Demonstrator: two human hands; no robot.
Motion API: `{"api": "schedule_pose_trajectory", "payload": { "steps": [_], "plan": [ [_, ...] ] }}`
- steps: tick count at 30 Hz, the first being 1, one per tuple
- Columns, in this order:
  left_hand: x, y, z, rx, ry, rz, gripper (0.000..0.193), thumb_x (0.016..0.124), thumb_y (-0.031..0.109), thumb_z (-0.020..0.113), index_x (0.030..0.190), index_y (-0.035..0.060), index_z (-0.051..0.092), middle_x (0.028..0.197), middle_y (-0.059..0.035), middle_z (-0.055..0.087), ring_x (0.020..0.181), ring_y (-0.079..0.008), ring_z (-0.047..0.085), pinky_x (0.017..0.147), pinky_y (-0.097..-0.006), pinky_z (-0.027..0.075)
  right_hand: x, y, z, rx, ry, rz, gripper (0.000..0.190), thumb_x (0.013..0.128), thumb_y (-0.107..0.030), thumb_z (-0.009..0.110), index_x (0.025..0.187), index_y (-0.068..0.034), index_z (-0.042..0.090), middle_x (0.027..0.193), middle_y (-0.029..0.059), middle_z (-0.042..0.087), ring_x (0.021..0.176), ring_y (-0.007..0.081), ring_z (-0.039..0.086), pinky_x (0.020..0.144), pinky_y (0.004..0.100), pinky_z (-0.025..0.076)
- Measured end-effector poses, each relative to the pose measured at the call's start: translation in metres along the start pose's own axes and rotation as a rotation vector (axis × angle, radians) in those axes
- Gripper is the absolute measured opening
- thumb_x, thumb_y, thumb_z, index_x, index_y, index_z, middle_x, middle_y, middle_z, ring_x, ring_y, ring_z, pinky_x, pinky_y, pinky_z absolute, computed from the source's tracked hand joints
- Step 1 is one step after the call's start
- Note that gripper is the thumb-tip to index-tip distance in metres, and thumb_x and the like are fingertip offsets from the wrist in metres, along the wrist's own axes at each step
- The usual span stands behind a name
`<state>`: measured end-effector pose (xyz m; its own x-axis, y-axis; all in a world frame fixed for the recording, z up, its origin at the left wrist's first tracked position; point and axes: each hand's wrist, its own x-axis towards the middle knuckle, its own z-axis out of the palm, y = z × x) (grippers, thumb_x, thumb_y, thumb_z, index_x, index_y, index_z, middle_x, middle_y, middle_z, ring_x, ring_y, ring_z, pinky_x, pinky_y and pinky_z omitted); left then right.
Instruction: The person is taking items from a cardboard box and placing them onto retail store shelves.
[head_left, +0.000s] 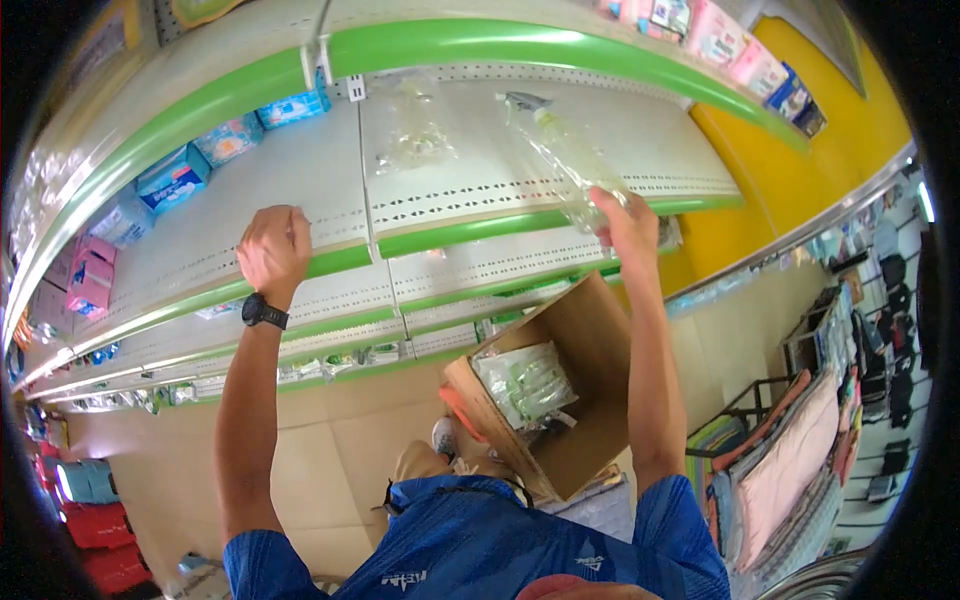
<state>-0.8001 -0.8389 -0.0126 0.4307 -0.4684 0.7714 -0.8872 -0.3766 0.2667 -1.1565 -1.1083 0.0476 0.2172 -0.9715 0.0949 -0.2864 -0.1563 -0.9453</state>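
Observation:
My right hand (631, 225) grips the lower end of a clear spray bottle (574, 154) in transparent wrapping. Its grey trigger head points toward the back of the white metal shelf (480, 161). To the left of the bottle, a clear plastic bag (415, 135) with pale yellowish contents lies on the same shelf. My left hand (276, 244), with a black watch on the wrist, is curled into a loose fist above the green front edge of the left shelf section. Nothing shows in its fingers.
An open cardboard box (592, 390) holding plastic-wrapped packs (525, 379) stands below my right arm. Blue packages (172, 178) line the back of the left shelf. More green-edged shelves run underneath. Folded textiles (787, 472) hang on a rack at right; red cases (101, 525) stand at left.

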Motion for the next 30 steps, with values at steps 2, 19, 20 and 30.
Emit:
{"api": "schedule_pose_trajectory", "payload": {
  "steps": [2,19,20,30],
  "plan": [
    [0.0,-0.001,-0.001,0.02,-0.017,-0.004,0.014,0.091,0.016,0.065,0.084,0.0057,0.071,0.082,-0.0127,0.07,0.073,-0.0341,0.067,0.067,-0.0423,0.054,0.023,-0.011,0.024,-0.074,0.011,0.057,0.064,0.078,-0.049,0.08,0.107,0.008,0.07,0.082,0.0106,0.069,0.064,0.0171,0.066,0.057,0.0301,0.05],
    [0.003,0.002,0.0,0.003,0.061,0.041,0.018,0.087,0.011,0.066,0.07,0.0064,0.064,0.067,-0.0075,0.061,0.066,-0.0299,0.061,0.058,-0.042,0.049,0.084,-0.009,0.137,-0.333,-0.147,-0.096,0.095,0.076,-0.082,0.066,0.107,0.008,0.069,0.105,0.0252,0.072,0.101,0.0375,0.07,0.089,0.0454,0.053],
    [0.003,0.002,0.001,0.008,0.053,0.043,0.018,0.087,0.011,0.066,0.07,0.0065,0.064,0.067,-0.0074,0.061,0.065,-0.0297,0.061,0.058,-0.042,0.048,0.086,-0.011,0.139,-0.303,-0.174,-0.137,0.098,0.077,-0.083,0.064,0.109,0.009,0.068,0.106,0.0265,0.072,0.102,0.0386,0.07,0.09,0.0448,0.053],
    [0.004,0.002,0.001,-0.02,0.077,0.068,0.016,0.088,0.011,0.065,0.072,0.0062,0.066,0.069,-0.0081,0.063,0.066,-0.0296,0.062,0.058,-0.0418,0.049,0.069,-0.009,0.114,-0.221,-0.095,-0.202,0.094,0.086,-0.07,0.069,0.129,0.013,0.059,0.12,0.0273,0.068,0.102,0.0334,0.069,0.093,0.043,0.052]
  ]
}}
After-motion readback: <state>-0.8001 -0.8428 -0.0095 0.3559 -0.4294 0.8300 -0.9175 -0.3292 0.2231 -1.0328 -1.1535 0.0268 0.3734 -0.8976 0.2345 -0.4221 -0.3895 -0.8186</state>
